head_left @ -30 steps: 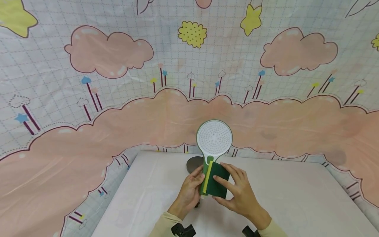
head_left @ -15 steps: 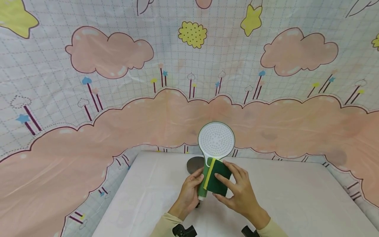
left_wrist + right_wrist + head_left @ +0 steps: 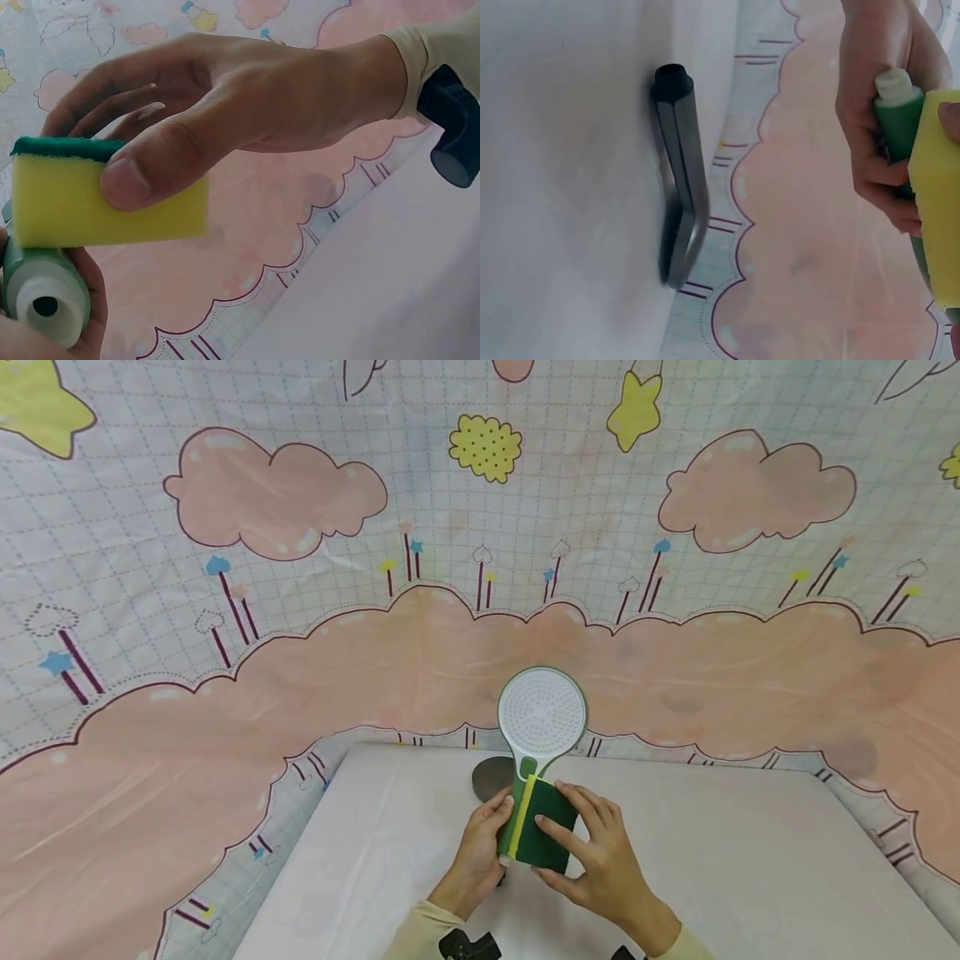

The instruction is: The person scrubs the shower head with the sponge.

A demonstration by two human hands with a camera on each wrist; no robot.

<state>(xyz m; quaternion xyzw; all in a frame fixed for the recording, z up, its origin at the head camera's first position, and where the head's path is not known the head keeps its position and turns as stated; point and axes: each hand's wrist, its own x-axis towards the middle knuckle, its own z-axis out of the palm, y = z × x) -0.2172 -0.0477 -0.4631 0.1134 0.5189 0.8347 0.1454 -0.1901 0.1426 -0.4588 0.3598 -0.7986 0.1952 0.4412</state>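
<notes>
My left hand [image 3: 474,853] grips the handle of a green shower head with a round white spray face [image 3: 542,710], held upright over the table. Yellow-and-green, the scrub sponge [image 3: 549,831] is pinched in my right hand [image 3: 611,864], its yellow side against the handle. In the left wrist view the right thumb [image 3: 131,184] presses on the sponge's yellow edge. The handle's pale threaded end [image 3: 895,86] sticks out past my left hand in the right wrist view.
A second, grey shower head [image 3: 681,142] with a black threaded end lies on the white table [image 3: 750,860]; in the head view its round head [image 3: 491,779] shows behind my left hand. A patterned cloth [image 3: 300,693] hangs behind and beside the table.
The sponge moves up along the handle, then back down to a lower spot with my right hand. The shower head tilts slightly right, then returns.
</notes>
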